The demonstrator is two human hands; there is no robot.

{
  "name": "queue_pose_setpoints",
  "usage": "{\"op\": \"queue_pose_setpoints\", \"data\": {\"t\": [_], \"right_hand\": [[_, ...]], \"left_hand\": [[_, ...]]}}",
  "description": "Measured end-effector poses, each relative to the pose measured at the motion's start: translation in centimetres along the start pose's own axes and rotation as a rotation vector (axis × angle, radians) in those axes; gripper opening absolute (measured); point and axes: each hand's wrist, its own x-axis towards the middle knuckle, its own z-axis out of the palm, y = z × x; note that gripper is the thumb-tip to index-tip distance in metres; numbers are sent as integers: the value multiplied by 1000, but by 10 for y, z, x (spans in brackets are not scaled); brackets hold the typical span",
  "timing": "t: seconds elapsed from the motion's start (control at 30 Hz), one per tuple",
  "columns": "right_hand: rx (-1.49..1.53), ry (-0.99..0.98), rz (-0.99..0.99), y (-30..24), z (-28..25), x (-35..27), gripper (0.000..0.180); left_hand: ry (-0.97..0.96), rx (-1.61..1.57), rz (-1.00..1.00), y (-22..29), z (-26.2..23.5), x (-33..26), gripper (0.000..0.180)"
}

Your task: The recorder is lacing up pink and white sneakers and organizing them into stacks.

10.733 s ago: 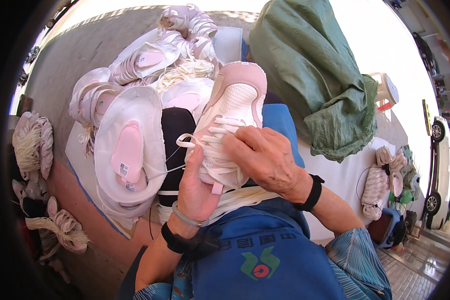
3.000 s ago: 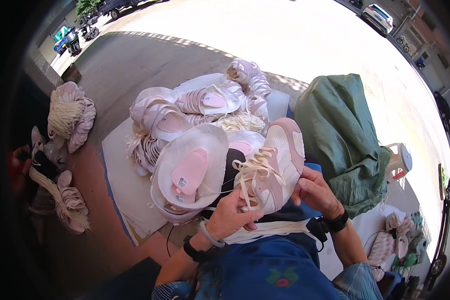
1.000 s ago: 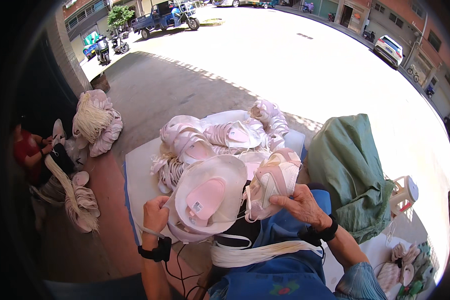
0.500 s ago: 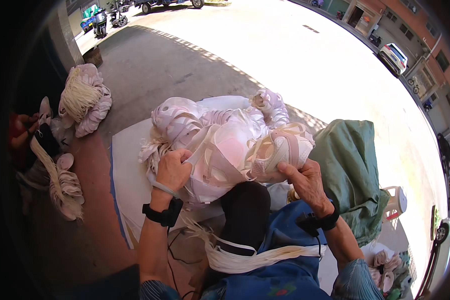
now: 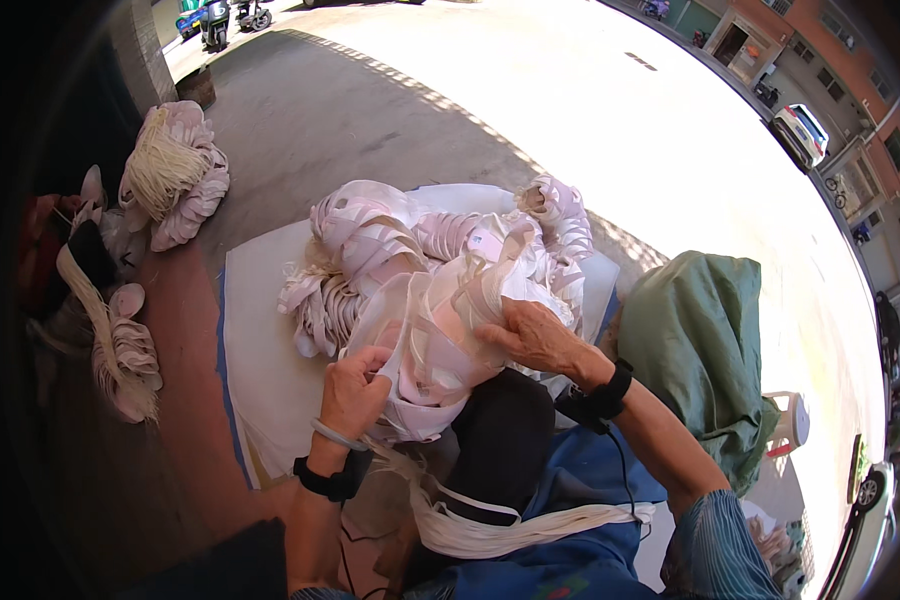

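Observation:
Pale pink and white shoe uppers [image 5: 440, 345] lie piled over my dark-clad knee. My left hand [image 5: 353, 392] is closed, pinching the edge of a light strip or upper at the pile's near left. My right hand [image 5: 538, 340] is closed around the side of a whitish shoe upper [image 5: 485, 290], pressed against the others; its fingertips are partly hidden. Behind them are curled stacks of nested uppers [image 5: 365, 215], and another stack [image 5: 558, 205] stands at the far right. A hank of cream-coloured cords [image 5: 510, 535] lies across my lap on the blue apron [image 5: 590, 475].
A white sheet [image 5: 265, 345] with a blue edge lies under the pile. To the right, a green cloth [image 5: 690, 350] covers something bulky beside a white stool [image 5: 790, 425]. At left are more bundles of uppers [image 5: 190, 190] and another person's arm [image 5: 55, 215]. Vehicles stand beyond.
My right hand has moved left and slightly up, carrying the upper from the right side in against the pile. My left hand has shifted slightly down, still pinching. The view has turned a little.

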Motion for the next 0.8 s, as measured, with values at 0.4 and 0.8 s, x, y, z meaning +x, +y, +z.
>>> {"op": "queue_pose_setpoints", "data": {"t": [0.4, 0.8], "right_hand": [[136, -256, -61, -2, 30, 13, 57], [59, -226, -11, -12, 20, 15, 56]], "left_hand": [[226, -169, -141, -44, -45, -22, 35], [-131, -884, -629, -94, -11, -50, 62]]}}
